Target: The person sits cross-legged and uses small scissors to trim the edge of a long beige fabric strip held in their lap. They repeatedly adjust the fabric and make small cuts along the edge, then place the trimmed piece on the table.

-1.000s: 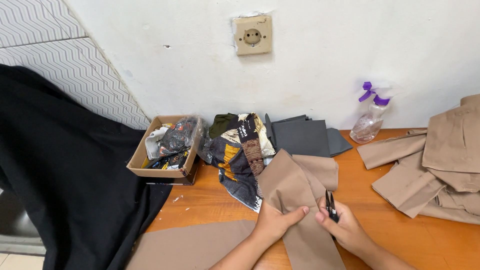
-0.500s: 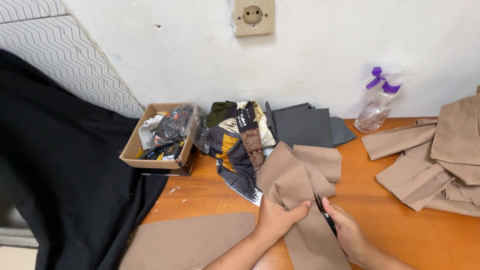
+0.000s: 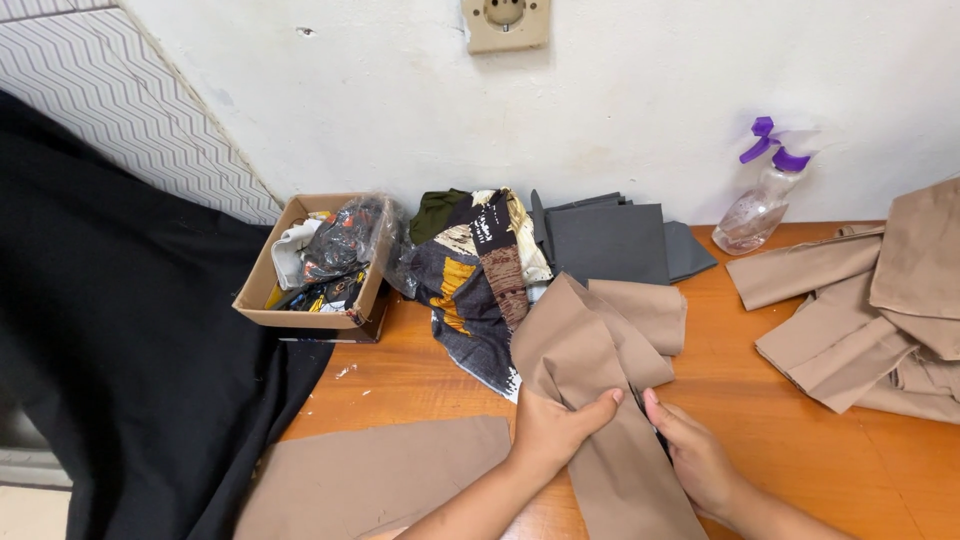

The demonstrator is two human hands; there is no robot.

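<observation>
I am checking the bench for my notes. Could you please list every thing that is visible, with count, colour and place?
tan fabric strip: one, tan, centre front, under both hands
flat tan piece: one, tan, front left on the table
tan garment pile: one pile, tan, right side
patterned cloth: one bundle, dark with yellow and brown, centre
grey fabric stack: one, dark grey, against the wall
cardboard box: one, brown, left, filled with oddments
spray bottle: one, clear with purple top, back right
black cloth: one, black, far left
wall socket: one, cream, top
table: one, orange wood
left hand: on the strip
right hand: at the strip's right edge
</observation>
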